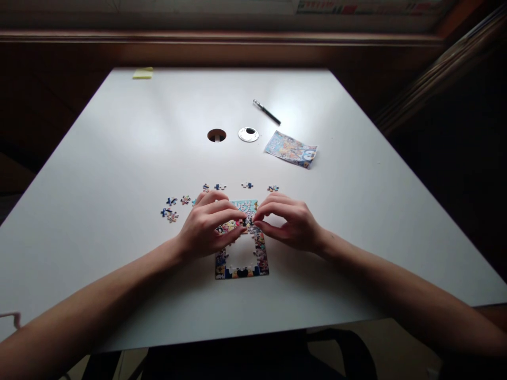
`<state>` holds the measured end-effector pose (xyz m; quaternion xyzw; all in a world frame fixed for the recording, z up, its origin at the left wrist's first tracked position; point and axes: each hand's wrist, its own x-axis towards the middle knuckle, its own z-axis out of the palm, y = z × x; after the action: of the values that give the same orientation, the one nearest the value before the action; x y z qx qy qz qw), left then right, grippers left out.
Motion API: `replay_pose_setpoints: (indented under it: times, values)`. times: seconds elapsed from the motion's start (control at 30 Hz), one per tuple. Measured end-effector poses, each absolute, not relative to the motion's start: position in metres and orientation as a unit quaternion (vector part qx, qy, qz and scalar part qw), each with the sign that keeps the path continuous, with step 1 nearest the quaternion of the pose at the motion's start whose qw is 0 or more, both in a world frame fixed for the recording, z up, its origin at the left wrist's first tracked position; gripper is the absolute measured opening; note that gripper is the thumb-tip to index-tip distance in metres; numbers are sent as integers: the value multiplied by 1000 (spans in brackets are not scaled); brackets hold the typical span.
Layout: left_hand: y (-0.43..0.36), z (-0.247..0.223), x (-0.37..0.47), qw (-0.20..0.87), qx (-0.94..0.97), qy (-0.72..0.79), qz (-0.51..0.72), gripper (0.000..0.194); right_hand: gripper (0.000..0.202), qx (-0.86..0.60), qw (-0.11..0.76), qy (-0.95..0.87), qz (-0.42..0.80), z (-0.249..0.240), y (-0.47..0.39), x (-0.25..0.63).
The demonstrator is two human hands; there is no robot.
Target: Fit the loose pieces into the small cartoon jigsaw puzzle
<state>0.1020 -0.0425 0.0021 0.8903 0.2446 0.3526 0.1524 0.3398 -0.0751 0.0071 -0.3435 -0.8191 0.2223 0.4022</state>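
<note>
A partly assembled jigsaw puzzle point(262, 253) lies flat on the white table, its colourful cartoon border surrounding a gap in the lower middle. My left hand point(209, 221) reaches over its left side, thumb and forefinger closed in a pinch. From the right, my right hand point(291, 221) meets it, also pinching. Between the two sets of fingertips is a small dark puzzle piece point(249, 221), which blends with the assembled part below. Loose puzzle pieces point(171, 201) lie to the left of my left hand. More stand out beyond the puzzle, including a loose piece point(273, 188) above my right hand.
A crumpled picture sheet point(292, 150) and a dark pen point(267, 112) lie farther back on the white table point(348, 200). Nearby are a round cable hole point(216, 135) and its silver cover point(248, 134). Yellow sticky notes point(143, 73) sit at the far left edge.
</note>
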Motion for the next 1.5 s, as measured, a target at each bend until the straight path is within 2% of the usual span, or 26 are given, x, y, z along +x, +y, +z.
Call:
replay_pose_setpoints:
  times: [0.13, 0.27, 0.43, 0.9, 1.1, 1.5]
  values:
    - [-40, 6, 101, 222, 869, 248, 367, 25, 6, -334, 379, -834, 222, 9, -77, 340]
    - [-36, 8, 101, 266, 865, 265, 332, 22, 6, -319, 324, -865, 212, 4, -82, 336]
    - [-34, 9, 101, 299, 873, 253, 291, 21, 8, -317, 311, -871, 211, -3, -84, 330]
    - [-32, 3, 100, 263, 910, 226, 227, 28, 7, -321, 293, -873, 222, -4, -80, 327]
    - [-33, 2, 100, 237, 923, 224, 204, 19, 7, -324, 286, -874, 224, -3, -80, 326]
    - [-32, 0, 99, 239, 929, 215, 182, 23, 9, -322, 291, -868, 243, -3, -80, 327]
